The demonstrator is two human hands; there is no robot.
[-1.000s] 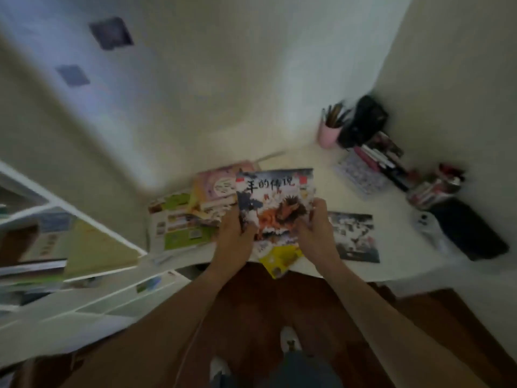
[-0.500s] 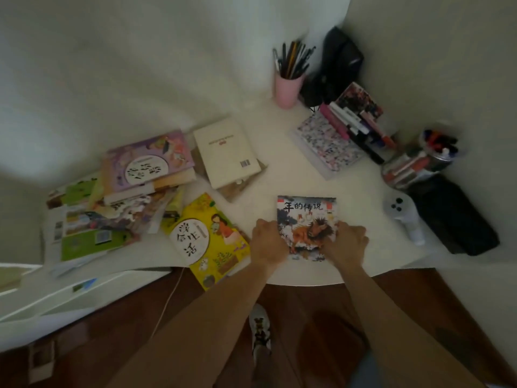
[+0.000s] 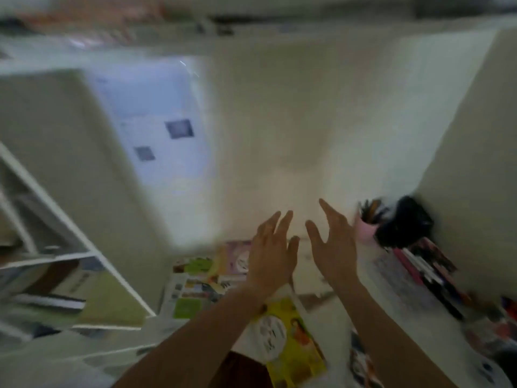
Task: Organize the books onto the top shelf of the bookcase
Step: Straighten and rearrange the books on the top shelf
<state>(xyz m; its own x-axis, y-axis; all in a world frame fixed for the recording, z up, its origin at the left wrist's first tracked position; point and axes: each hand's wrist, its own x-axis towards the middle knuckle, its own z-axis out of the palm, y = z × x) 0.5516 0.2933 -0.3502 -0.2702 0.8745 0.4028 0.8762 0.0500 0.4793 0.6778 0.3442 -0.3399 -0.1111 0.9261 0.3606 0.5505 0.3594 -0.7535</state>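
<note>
**Both hands raised, empty, above the desk**

Left hand [image 3: 270, 254] and right hand [image 3: 334, 247] lifted side by side over the white desk [image 3: 391, 326], fingers straight and spread, holding nothing. Yellow book [image 3: 291, 348] flat at the desk's near edge, below the left wrist. Blurred pile of books [image 3: 201, 287] at the desk's left end. White bookcase [image 3: 70, 247] left of the desk. Pink pencil cup [image 3: 366, 231] at the desk's far right.

Half a second ago both hands gripped the dark picture book at the front edge of the desk. Now the left hand [image 3: 271, 259] and the right hand [image 3: 334, 247] have let it go and are raised over the desk [image 3: 330, 317] with straight, spread fingers, holding nothing. The camera has tilted up, so the white bookcase [image 3: 84, 247] appears again at left
</note>
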